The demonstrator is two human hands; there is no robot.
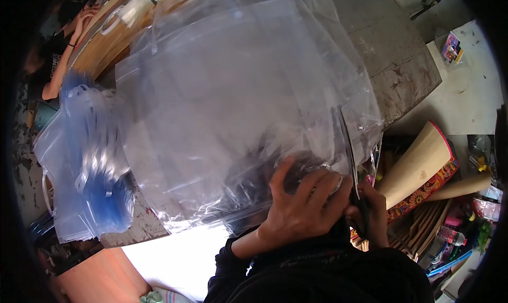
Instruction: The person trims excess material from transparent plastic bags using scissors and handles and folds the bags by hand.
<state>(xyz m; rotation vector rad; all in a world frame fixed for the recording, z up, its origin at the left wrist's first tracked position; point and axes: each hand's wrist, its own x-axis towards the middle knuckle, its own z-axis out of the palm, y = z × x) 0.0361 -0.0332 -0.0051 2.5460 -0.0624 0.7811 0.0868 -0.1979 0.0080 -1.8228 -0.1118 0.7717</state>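
Clear plastic sheets (227,91) lie layered over the worn table, with crinkled, shiny folds near the front edge. My left hand (307,202) rests on their front right part, fingers spread and pressing on the plastic. To its right, my right hand (373,213) is wrapped round the black handles of a pair of scissors (349,144). The long blades point away from me, along the right side of the sheets. Whether the blades have plastic between them cannot be made out.
A pile of clear and blue plastic bags (95,165) hangs over the table's left end. Another person's arm (69,54) shows at the upper left. Rolled sheets (418,165) and stacked goods stand at the right, below the table (397,54).
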